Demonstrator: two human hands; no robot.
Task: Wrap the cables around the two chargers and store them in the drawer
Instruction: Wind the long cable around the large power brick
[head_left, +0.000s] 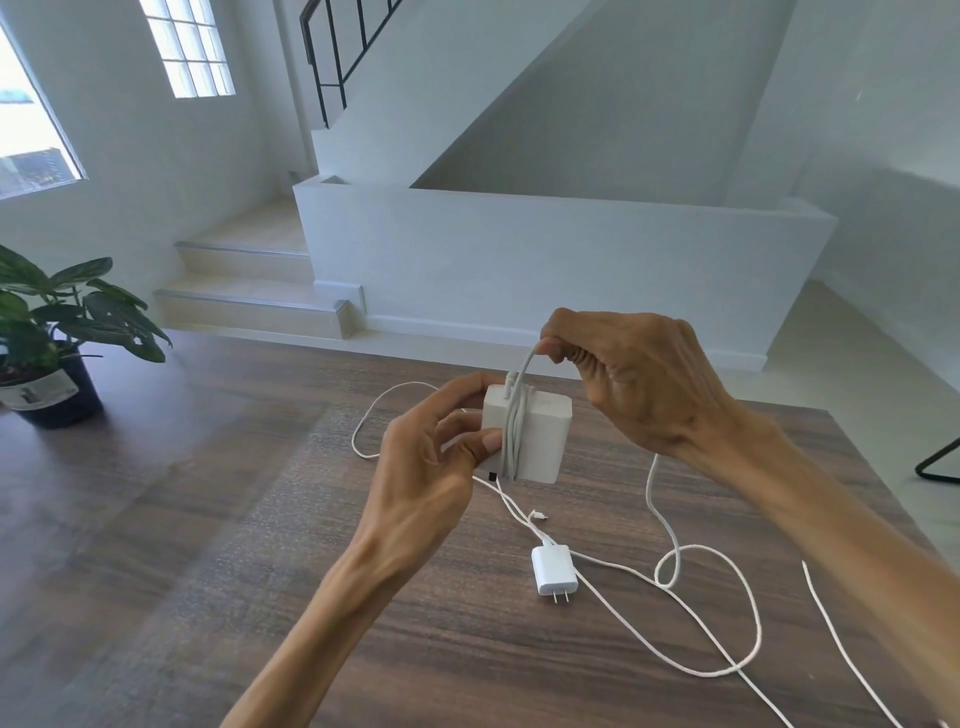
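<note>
A large white square charger (540, 439) is held above the wooden table (415, 623) by my left hand (431, 457), thumb pressed on its front edge. A few turns of white cable (514, 436) run around its middle. My right hand (634, 379) pinches the cable just above the charger's top and holds it taut. The rest of that cable (670, 525) trails down in loose loops on the table at the right. A smaller white charger (554, 570) lies flat on the table below, prongs toward me, its own thin cable spreading over the tabletop.
A potted green plant (57, 332) stands at the table's far left. Beyond the table are white stairs (249, 291) and a low white wall. A black metal leg (940, 462) shows at the right edge. No drawer is in view.
</note>
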